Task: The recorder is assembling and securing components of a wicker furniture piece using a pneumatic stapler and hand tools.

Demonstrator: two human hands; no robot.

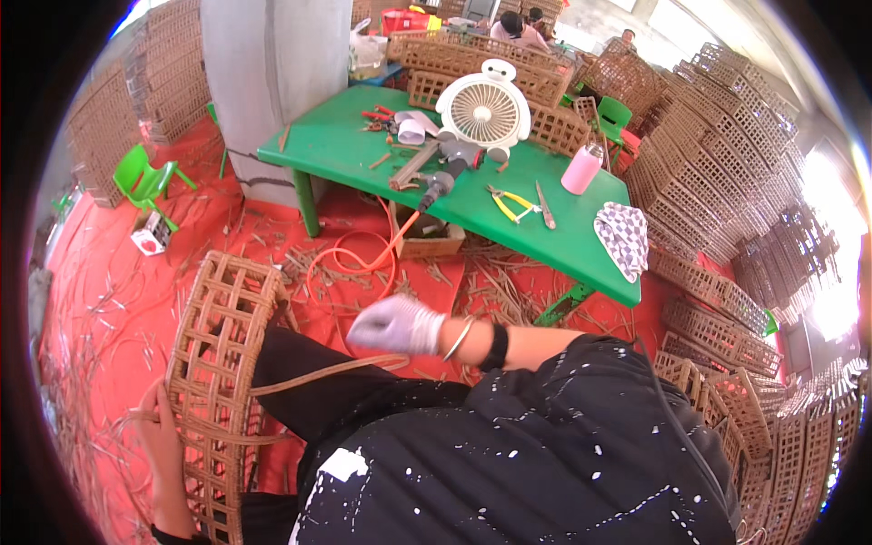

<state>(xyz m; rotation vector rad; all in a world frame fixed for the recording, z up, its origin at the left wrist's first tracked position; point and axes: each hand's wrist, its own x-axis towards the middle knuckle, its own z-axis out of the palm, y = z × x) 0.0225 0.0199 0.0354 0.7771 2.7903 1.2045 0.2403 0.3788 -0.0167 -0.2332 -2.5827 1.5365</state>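
A brown woven rattan basket (222,363) with an open lattice stands tilted against my legs at the left. My bare left hand (161,445) grips its outer side; some fingers are hidden, and a rattan strip (139,416) passes by the fingers. Another long rattan strip (318,371) runs out of the lattice to the right, over my dark trouser leg, and bends back at its end. Just above that end is my right hand (392,327) in a pale glove, fingers curled closed. Whether it pinches anything is not visible.
Ahead is a green table (345,150) with a white fan (486,111), power tool (442,177), yellow-handled pliers (514,205), pink bottle (582,170) and checkered cloth (622,238). An orange hose (372,263) hangs to the scrap-strewn red floor. Stacked baskets (718,154) rise at right; people sit beyond.
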